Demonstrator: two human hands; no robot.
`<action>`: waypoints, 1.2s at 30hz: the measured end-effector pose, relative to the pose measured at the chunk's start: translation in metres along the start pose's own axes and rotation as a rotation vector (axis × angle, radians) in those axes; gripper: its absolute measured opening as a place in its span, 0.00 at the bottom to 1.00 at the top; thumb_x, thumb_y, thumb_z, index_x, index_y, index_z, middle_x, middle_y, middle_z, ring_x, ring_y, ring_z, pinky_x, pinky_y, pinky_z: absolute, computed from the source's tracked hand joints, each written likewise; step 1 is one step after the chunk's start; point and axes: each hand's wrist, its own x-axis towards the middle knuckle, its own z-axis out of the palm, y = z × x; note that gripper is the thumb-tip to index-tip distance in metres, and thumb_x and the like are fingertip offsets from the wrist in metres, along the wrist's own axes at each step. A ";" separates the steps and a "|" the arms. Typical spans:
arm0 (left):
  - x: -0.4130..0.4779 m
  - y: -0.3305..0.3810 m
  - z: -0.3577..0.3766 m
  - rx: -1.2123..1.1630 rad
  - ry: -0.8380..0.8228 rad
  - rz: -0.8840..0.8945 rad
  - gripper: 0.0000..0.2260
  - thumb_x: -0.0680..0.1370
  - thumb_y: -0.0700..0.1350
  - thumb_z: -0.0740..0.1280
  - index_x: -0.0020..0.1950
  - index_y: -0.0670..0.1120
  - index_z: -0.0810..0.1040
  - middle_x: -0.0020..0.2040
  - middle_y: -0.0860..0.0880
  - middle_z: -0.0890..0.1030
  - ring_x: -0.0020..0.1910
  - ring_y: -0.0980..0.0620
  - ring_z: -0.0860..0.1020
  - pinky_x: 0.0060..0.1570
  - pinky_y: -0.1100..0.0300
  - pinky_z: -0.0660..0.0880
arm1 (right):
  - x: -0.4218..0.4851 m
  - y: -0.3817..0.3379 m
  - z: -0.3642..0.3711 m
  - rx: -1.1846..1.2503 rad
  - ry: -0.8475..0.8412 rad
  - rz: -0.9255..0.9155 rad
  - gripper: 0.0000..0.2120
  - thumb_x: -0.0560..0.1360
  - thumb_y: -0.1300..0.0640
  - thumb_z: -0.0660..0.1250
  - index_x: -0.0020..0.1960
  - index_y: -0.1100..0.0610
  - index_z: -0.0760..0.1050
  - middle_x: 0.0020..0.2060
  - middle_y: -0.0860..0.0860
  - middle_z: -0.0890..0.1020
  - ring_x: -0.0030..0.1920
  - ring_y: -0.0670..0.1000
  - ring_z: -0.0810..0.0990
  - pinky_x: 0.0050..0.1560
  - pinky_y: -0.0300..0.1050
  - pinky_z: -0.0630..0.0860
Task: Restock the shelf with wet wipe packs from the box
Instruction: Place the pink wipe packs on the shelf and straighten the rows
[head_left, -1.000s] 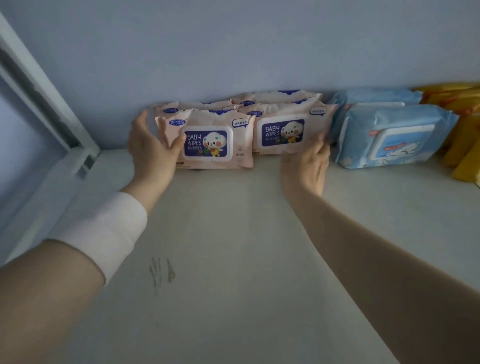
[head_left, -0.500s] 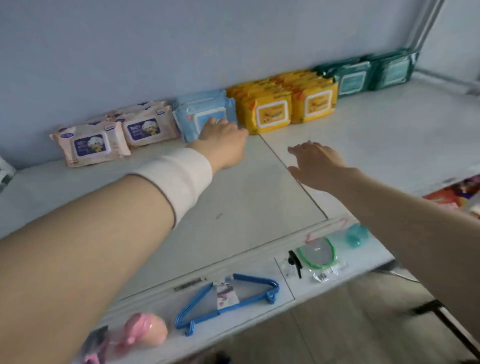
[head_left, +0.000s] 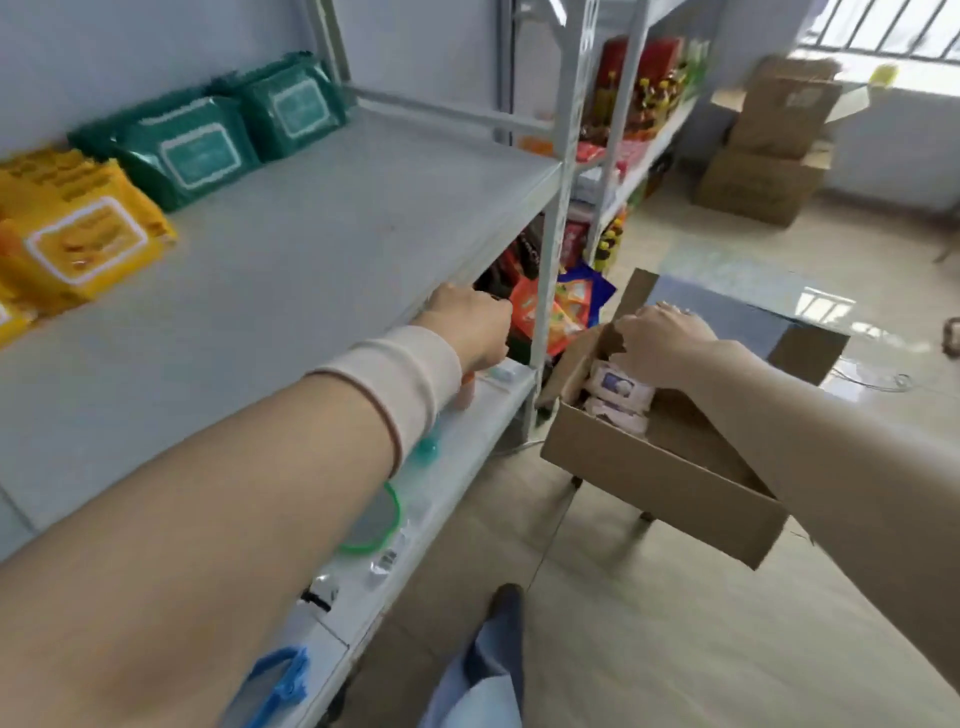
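Observation:
An open cardboard box (head_left: 649, 483) stands to the right of the shelf, with pink wet wipe packs (head_left: 618, 410) stacked at its far end. My right hand (head_left: 660, 343) reaches into the box, its fingers curled over the top pink pack. Over the front edge of the white shelf board (head_left: 311, 249) hovers my left hand (head_left: 472, 327), loosely curled and holding nothing. Yellow wipe packs (head_left: 78, 234) and green wipe packs (head_left: 197, 150) line the back of the shelf at the left.
A lower ledge carries a blue hanger (head_left: 280, 680) and a green-rimmed round item (head_left: 374, 525). Snack packets (head_left: 545, 312) fill the shelf below, behind the white upright post (head_left: 550, 249). Stacked cardboard boxes (head_left: 769, 145) sit at the far right wall.
My view has swung right, away from the pink packs on the shelf. The right hand has left the shelf and gone into the box; the left hand has drawn back to the shelf's front edge.

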 end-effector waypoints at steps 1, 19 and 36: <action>0.025 0.015 0.004 -0.007 -0.011 0.029 0.15 0.78 0.50 0.59 0.63 0.46 0.70 0.61 0.43 0.76 0.60 0.41 0.74 0.51 0.52 0.67 | 0.013 0.021 0.010 0.004 -0.024 0.034 0.18 0.79 0.53 0.57 0.69 0.55 0.68 0.65 0.58 0.72 0.66 0.59 0.69 0.66 0.53 0.67; 0.335 0.209 0.175 -0.504 -0.602 0.020 0.19 0.77 0.54 0.61 0.66 0.49 0.67 0.62 0.47 0.76 0.59 0.45 0.76 0.53 0.51 0.74 | 0.144 0.228 0.280 0.457 -0.642 0.381 0.22 0.79 0.46 0.56 0.69 0.55 0.65 0.64 0.55 0.73 0.65 0.56 0.71 0.61 0.48 0.69; 0.599 0.279 0.397 -0.193 -0.426 0.222 0.25 0.75 0.44 0.66 0.70 0.43 0.62 0.67 0.40 0.66 0.65 0.40 0.65 0.64 0.50 0.62 | 0.380 0.220 0.521 1.408 -0.680 0.849 0.27 0.72 0.44 0.68 0.66 0.55 0.70 0.58 0.54 0.80 0.54 0.53 0.80 0.52 0.47 0.78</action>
